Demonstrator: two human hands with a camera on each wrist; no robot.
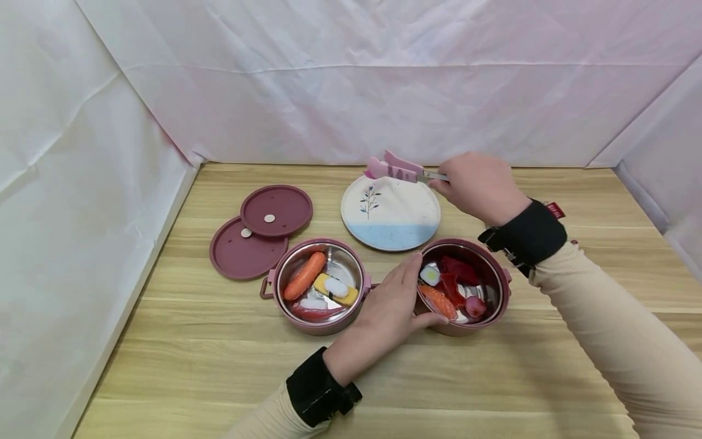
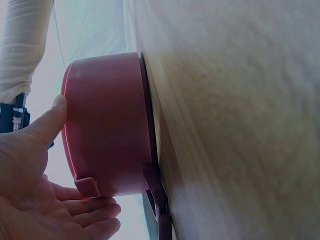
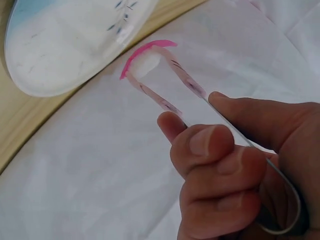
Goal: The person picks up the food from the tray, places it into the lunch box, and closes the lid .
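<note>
My right hand (image 1: 479, 186) grips metal-handled tongs (image 1: 403, 172) with pink tips above the far part of a round plate (image 1: 390, 228). Between the tips is a small pink-and-white food piece (image 3: 147, 60); its exact kind is unclear. With thumb at the rim and fingers along the left side, my left hand (image 1: 386, 302) touches the right pink pot (image 1: 501, 311). In the left wrist view, its fingers lie loosely beside a handle lug (image 2: 87, 187). Inside that pot are a toy sushi roll (image 1: 430, 275), an orange sushi piece (image 1: 439, 302) and several red pieces (image 1: 462, 271).
Left of my left hand stands another pink pot (image 1: 323, 327), holding a toy sausage (image 1: 304, 275), a yellow-and-white sushi piece (image 1: 336, 289) and a red-and-white piece (image 1: 315, 311). Two overlapping dark-red lids (image 1: 276, 204) lie behind it. White cloth (image 1: 329, 91) encloses the wooden table (image 1: 219, 366) at back and sides.
</note>
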